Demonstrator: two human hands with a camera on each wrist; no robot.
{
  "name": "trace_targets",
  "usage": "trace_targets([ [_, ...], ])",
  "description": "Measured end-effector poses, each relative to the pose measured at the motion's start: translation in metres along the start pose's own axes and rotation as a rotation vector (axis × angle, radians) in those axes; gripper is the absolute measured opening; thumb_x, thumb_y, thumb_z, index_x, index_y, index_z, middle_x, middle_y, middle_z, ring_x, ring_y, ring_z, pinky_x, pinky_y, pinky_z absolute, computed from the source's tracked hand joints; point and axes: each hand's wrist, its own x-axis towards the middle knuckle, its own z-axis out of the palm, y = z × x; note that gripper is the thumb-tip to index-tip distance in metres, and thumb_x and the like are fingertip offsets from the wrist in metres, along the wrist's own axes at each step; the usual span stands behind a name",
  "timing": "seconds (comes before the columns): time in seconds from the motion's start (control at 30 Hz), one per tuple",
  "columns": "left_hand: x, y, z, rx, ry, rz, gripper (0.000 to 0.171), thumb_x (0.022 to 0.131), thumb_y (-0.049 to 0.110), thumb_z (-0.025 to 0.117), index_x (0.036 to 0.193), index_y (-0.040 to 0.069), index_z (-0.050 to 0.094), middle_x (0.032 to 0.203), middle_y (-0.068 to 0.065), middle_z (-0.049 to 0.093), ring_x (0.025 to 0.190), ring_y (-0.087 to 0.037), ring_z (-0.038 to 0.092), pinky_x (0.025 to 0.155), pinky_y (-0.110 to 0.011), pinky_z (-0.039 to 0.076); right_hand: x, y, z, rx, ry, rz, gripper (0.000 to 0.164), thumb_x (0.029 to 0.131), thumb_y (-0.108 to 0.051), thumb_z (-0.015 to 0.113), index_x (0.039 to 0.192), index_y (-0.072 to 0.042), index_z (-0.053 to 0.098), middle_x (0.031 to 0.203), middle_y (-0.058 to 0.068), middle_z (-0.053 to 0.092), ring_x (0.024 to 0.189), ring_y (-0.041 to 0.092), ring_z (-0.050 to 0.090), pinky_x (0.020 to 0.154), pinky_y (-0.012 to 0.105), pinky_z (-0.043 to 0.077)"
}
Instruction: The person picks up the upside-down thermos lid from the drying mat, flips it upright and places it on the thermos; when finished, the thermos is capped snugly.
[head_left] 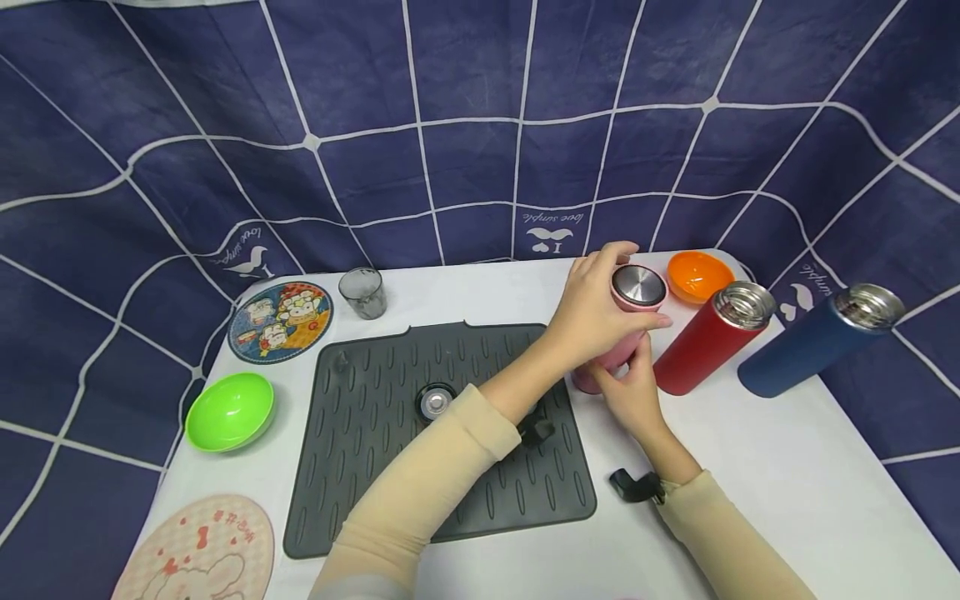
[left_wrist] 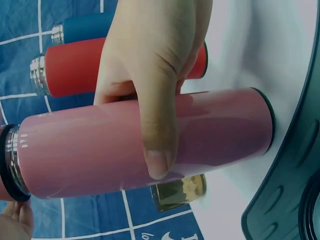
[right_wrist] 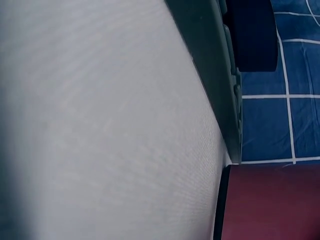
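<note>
A pink bottle (head_left: pixel 618 354) stands beside the mat's right edge, its base close to the white table. My left hand (head_left: pixel 588 312) grips its lid (head_left: pixel 639 287), pink with a shiny metal top, thumb and fingers round the sides. In the left wrist view, a strip of the metal neck (left_wrist: pixel 16 160) shows between lid and body. My right hand (head_left: pixel 633 396) holds the bottle body from the right, thumb (left_wrist: pixel 157 132) laid across the front. Only the base end of a dark pink bottle (right_wrist: pixel 275 202) appears in the right wrist view, with no hand in sight.
Lidless red bottle (head_left: pixel 705 346) and blue bottle (head_left: pixel 813 346) stand to the right, an orange bowl (head_left: pixel 699 277) behind. A dark mat (head_left: pixel 352 467) bears a black round cap (head_left: pixel 435 403). Leftward are a glass (head_left: pixel 363 293), green bowl (head_left: pixel 230 412) and two round mats (head_left: pixel 281 322).
</note>
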Motion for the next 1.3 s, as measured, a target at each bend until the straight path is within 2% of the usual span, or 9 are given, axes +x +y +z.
trace_targets([
  [0.23,-0.006,-0.009,0.000,-0.074,-0.045,-0.042,0.088,0.064,0.038,0.086,0.136,0.019,0.038,0.125,0.002,0.056,0.112,-0.010,0.050,0.092,-0.019,0.044,-0.001,0.000,-0.001,-0.010,-0.014,-0.015,0.073,0.081,-0.001,0.069,0.139,-0.006,0.026,0.134,0.010,0.045,0.113,-0.004,0.044,0.095,0.009,0.035],
  [0.6,-0.002,-0.025,-0.007,-0.391,-0.222,-0.004,0.080,0.073,0.016,0.081,0.138,0.015,0.034,0.136,0.000,0.051,0.125,-0.004,0.048,0.105,-0.016,0.035,0.005,0.034,0.000,0.001,-0.031,0.037,0.077,0.081,-0.013,0.074,0.140,-0.022,0.026,0.135,-0.002,0.045,0.123,0.012,0.044,0.102,0.014,0.033],
  [0.67,-0.002,-0.024,-0.004,-0.349,-0.214,-0.025,0.082,0.071,0.022,0.082,0.138,0.016,0.035,0.137,0.002,0.050,0.123,-0.005,0.048,0.103,-0.016,0.038,0.005,0.037,0.000,-0.013,-0.031,0.041,0.077,0.081,-0.017,0.075,0.140,-0.025,0.026,0.135,-0.004,0.045,0.123,0.011,0.044,0.102,0.014,0.034],
  [0.77,-0.004,-0.019,0.003,-0.212,-0.123,-0.052,0.082,0.067,0.034,0.085,0.133,0.017,0.040,0.131,0.006,0.050,0.119,-0.007,0.047,0.099,-0.016,0.040,0.004,0.036,-0.002,-0.026,-0.034,0.026,0.077,0.081,-0.016,0.074,0.141,-0.027,0.025,0.136,-0.003,0.045,0.122,0.009,0.045,0.101,0.014,0.035],
  [0.9,-0.005,-0.014,0.009,-0.087,-0.024,-0.049,0.074,0.066,0.043,0.083,0.125,0.016,0.045,0.124,0.006,0.053,0.113,-0.010,0.048,0.093,-0.017,0.042,0.004,0.022,-0.003,-0.002,-0.039,-0.012,0.077,0.081,-0.007,0.072,0.142,-0.021,0.026,0.136,0.002,0.043,0.119,0.008,0.045,0.100,0.013,0.035],
  [0.97,-0.004,-0.015,0.006,-0.096,-0.050,-0.032,0.071,0.068,0.040,0.082,0.124,0.016,0.047,0.123,0.006,0.053,0.110,-0.010,0.051,0.092,-0.016,0.042,0.002,0.013,-0.004,0.010,-0.041,-0.011,0.077,0.081,-0.005,0.072,0.141,-0.017,0.026,0.137,0.004,0.043,0.119,0.008,0.045,0.099,0.011,0.035],
  [1.17,0.006,-0.021,-0.007,-0.238,-0.266,-0.016,0.071,0.071,0.024,0.082,0.132,0.015,0.047,0.130,0.003,0.050,0.111,-0.007,0.053,0.097,-0.014,0.041,-0.001,0.000,-0.004,-0.031,-0.049,0.044,0.073,0.083,-0.009,0.071,0.140,-0.013,0.025,0.133,0.006,0.046,0.120,0.013,0.046,0.098,0.009,0.034],
  [1.23,0.006,-0.022,-0.006,-0.260,-0.263,-0.029,0.074,0.070,0.025,0.083,0.134,0.014,0.046,0.131,0.003,0.050,0.112,-0.006,0.052,0.097,-0.014,0.041,-0.001,0.000,-0.004,-0.036,-0.048,0.056,0.073,0.083,-0.009,0.071,0.140,-0.013,0.025,0.133,0.005,0.047,0.120,0.014,0.046,0.098,0.010,0.034],
  [1.3,0.002,-0.021,0.000,-0.258,-0.193,-0.050,0.078,0.068,0.030,0.085,0.134,0.016,0.046,0.130,0.005,0.051,0.111,-0.005,0.053,0.096,-0.013,0.042,-0.001,0.000,-0.005,-0.038,-0.047,0.050,0.072,0.083,-0.009,0.070,0.140,-0.012,0.026,0.133,0.005,0.047,0.120,0.014,0.046,0.098,0.010,0.034],
])
